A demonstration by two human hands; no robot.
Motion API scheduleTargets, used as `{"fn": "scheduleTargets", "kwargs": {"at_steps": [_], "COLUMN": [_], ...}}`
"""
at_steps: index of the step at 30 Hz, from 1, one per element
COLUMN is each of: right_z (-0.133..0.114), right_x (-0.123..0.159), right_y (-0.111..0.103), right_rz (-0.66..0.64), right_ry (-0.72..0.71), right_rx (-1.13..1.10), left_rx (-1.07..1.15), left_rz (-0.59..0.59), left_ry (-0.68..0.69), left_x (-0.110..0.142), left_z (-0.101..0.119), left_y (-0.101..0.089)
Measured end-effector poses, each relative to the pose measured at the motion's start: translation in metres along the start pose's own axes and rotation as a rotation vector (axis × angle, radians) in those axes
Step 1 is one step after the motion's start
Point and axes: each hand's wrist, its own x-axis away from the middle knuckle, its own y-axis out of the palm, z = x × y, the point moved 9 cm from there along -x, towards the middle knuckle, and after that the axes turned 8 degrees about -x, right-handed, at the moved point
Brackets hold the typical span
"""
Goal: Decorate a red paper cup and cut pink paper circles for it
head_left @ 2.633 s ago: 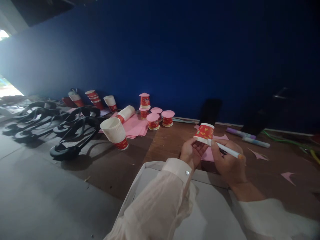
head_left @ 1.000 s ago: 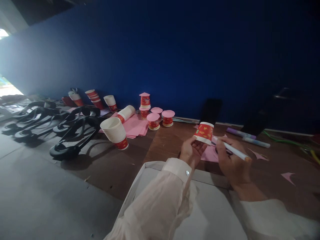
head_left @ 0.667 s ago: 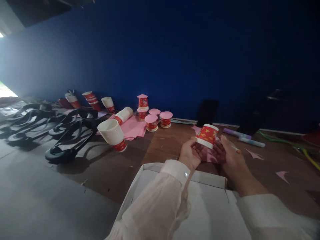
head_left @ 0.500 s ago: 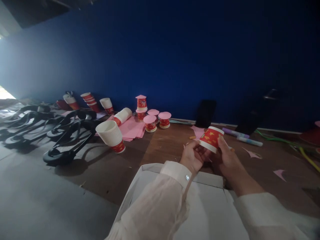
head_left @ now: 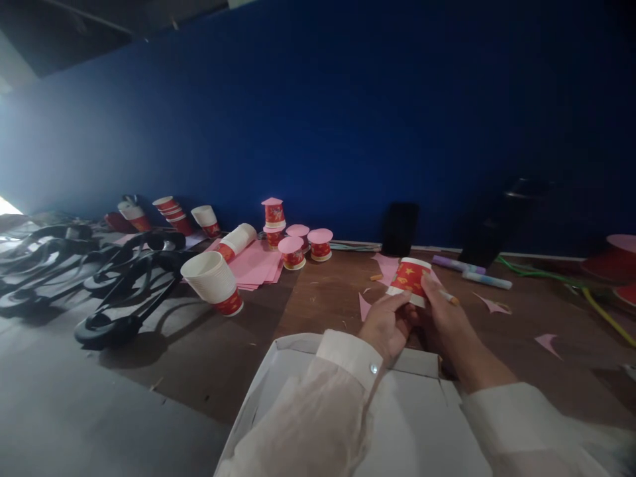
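Note:
A red paper cup [head_left: 410, 273] with gold star prints and white bands at both ends is held upside down between both hands, above the table. My left hand [head_left: 390, 323] is closed on its lower rim from the left, thumb on the white band. My right hand [head_left: 444, 311] grips the cup's right side, its thumb along the red wall. The fingers beneath the cup are partly hidden. Behind the cup lie a pink paper piece [head_left: 386, 265] and a purple marker [head_left: 458, 265].
A white box [head_left: 407, 424] lies under my forearms. To the left are a tall cup stack [head_left: 211, 281], pink paper sheets [head_left: 256, 265], several small cups with pink discs [head_left: 291, 253] and black headset-like straps [head_left: 132, 291]. A dark phone [head_left: 400, 228] leans on the blue wall [head_left: 318, 119].
My left thumb has moved up onto the cup's lower white band. The view has shifted slightly, so everything sits a bit further left and lower.

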Motion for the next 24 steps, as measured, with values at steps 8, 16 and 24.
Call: {"fn": "scheduleTargets", "kwargs": {"at_steps": [8,16,24], "right_z": [-0.05,-0.079,-0.073], "right_x": [0.016,0.059,0.058], "right_y": [-0.02,0.034,0.035], "right_rz": [0.259,-0.006,-0.037], "right_ry": [-0.605,-1.052,-1.09], "right_rx": [0.588,0.846,0.951], "left_rx": [0.088,0.105,0.063], "left_rz": [0.135,0.122,0.125], "left_ry": [0.07,0.097,0.124], "left_x": [-0.004,-0.013,-0.014], "left_z": [0.017,0.024,0.025], "left_y": [-0.012,-0.015,-0.016]}}
